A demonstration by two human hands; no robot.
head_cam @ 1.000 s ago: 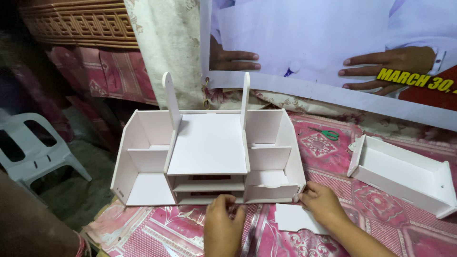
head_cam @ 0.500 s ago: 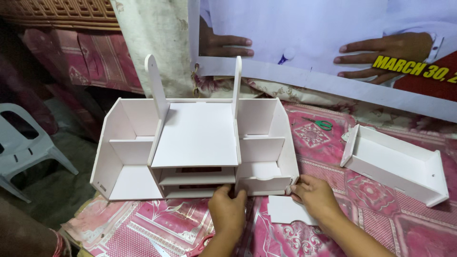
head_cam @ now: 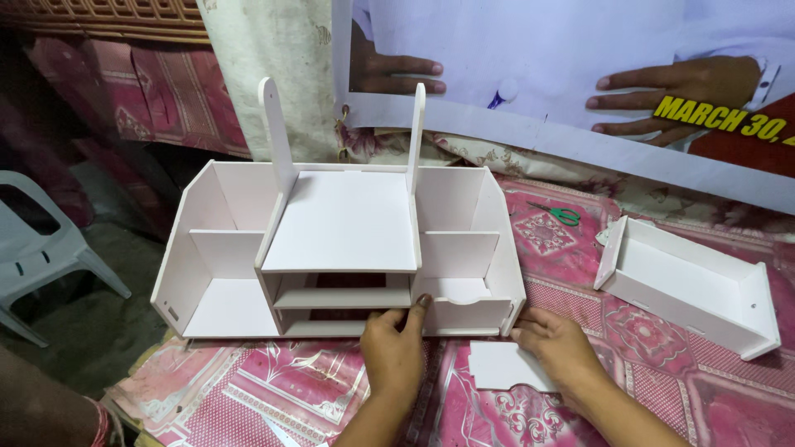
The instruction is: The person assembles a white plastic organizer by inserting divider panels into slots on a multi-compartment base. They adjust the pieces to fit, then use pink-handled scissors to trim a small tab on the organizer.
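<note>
Resting on a pink patterned cloth, the white foam-board organiser shows smooth matte panels, two rounded upright fins, and open shelves in its middle. A separate white drawer box lies well apart to its right, with green-handled scissors behind. A large printed banner with yellow lettering hangs at the back. The left hand lies flat, fingers spread open against the organiser's front lower edge. The right hand presses loosely curled fingers on a flat white cut panel beside the organiser's corner.
</note>
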